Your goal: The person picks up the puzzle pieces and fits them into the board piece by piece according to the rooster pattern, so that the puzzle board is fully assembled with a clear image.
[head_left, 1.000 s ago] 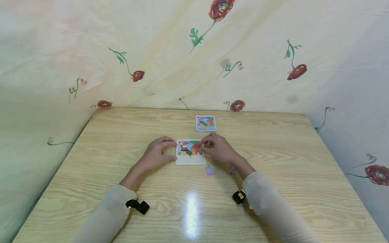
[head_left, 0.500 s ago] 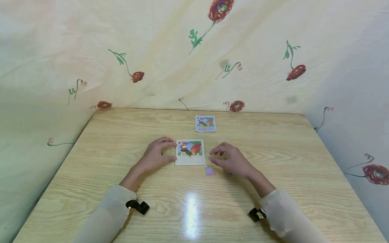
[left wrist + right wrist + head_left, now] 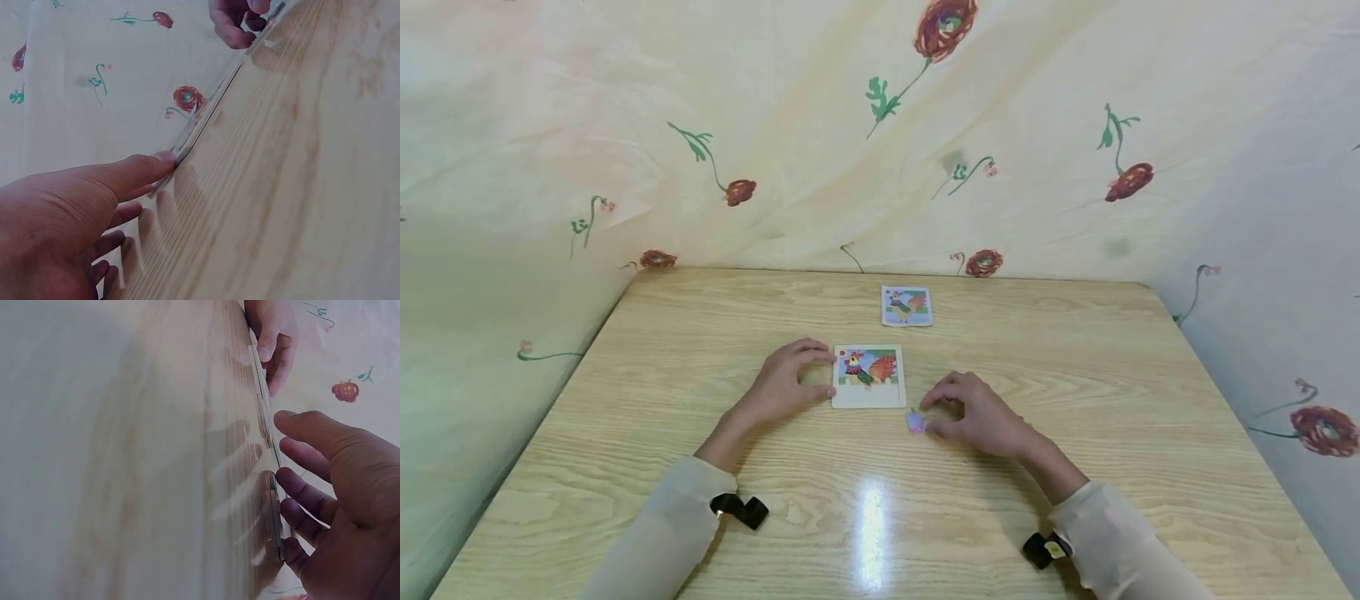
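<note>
The wood-grained counter (image 3: 737,308) fills the lower view, its near edge out of sight. The left hand (image 3: 786,379) comes from the counter's left edge, thumb and fingers spread against the side of the puzzle board (image 3: 870,397). The right hand (image 3: 981,412), from the right edge, has bent, parted fingers with nothing seen pinched; whether they touch a piece is unclear. The board lies mid-counter, its near strip blank. The picture card (image 3: 907,306) lies beyond it, about midway along the counter's far edge. A lilac piece (image 3: 914,422) lies just off the board's near right corner; another low piece (image 3: 275,509) shows beside the right fingers at the wrist view. To handle a thin piece well, I would pinch opposite edges, lift level, keep its tabs free, and leave the left hand bracing the board.
</note>
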Action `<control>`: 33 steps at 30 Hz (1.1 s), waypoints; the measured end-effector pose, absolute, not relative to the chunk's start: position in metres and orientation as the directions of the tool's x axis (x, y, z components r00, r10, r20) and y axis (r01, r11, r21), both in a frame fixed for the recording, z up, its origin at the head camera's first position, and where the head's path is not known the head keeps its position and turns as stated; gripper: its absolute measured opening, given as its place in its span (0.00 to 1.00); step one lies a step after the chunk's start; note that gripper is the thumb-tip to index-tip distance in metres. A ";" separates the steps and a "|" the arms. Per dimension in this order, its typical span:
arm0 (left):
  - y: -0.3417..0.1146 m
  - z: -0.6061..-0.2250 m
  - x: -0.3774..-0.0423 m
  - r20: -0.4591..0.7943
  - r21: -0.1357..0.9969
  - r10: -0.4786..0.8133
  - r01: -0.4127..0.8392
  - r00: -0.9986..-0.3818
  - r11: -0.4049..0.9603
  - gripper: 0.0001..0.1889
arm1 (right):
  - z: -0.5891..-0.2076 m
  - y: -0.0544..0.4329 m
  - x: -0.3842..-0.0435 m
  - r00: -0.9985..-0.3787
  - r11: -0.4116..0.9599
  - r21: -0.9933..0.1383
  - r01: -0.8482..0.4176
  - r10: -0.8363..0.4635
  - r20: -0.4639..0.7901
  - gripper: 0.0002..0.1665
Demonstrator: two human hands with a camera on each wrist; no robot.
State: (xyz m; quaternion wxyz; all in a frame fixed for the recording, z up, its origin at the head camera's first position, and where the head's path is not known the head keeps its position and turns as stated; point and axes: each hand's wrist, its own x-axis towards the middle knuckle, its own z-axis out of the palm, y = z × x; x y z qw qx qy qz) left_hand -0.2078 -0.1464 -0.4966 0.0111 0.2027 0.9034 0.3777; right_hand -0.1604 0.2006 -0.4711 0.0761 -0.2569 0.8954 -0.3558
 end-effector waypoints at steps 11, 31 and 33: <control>-0.145 -0.489 -0.212 0.110 0.694 0.372 0.339 -0.922 0.635 0.26 | -0.466 0.201 -0.163 -0.850 0.664 -0.585 -0.466 -0.519 0.089 0.12; -0.139 -0.482 -0.221 0.077 0.703 0.347 0.298 -0.935 0.646 0.26 | -0.446 0.189 -0.189 -0.866 0.651 -0.623 -0.435 -0.491 0.092 0.12; -0.137 -0.482 -0.222 0.078 0.703 0.345 0.297 -0.935 0.646 0.26 | -0.445 0.185 -0.194 -0.865 0.643 -0.630 -0.435 -0.492 0.096 0.12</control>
